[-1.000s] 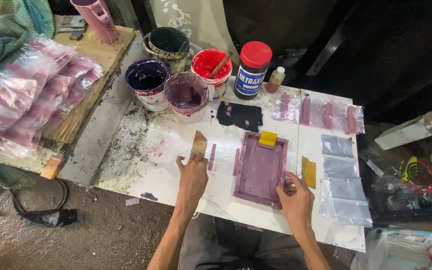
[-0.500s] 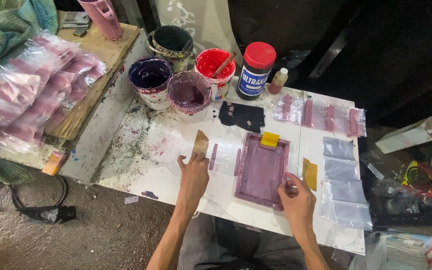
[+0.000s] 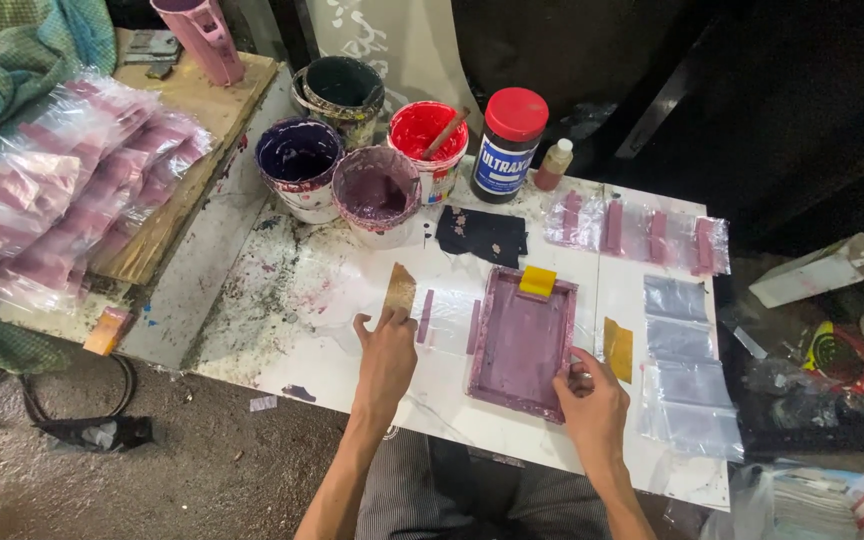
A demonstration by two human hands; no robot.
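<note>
While both hands worked at the white table (image 3: 332, 300), the scene stood thus:
Left hand: the left hand (image 3: 387, 350) pinched a small tan flat card squeegee (image 3: 399, 290), held upright over a clear plastic sleeve with purple stripes (image 3: 447, 322).
Right hand: the right hand (image 3: 592, 400) gripped the lower right corner of the purple rectangular printing frame (image 3: 522, 342), fingers closed on its edge.
Frame: it lay flat at 3 o'clock of the sleeve, just beside it.
At 12 o'clock: a purple paint tub (image 3: 376, 195), a red paint tub (image 3: 425, 140).
At 3 o'clock: a stack of clear plastic bags (image 3: 687, 370).
</note>
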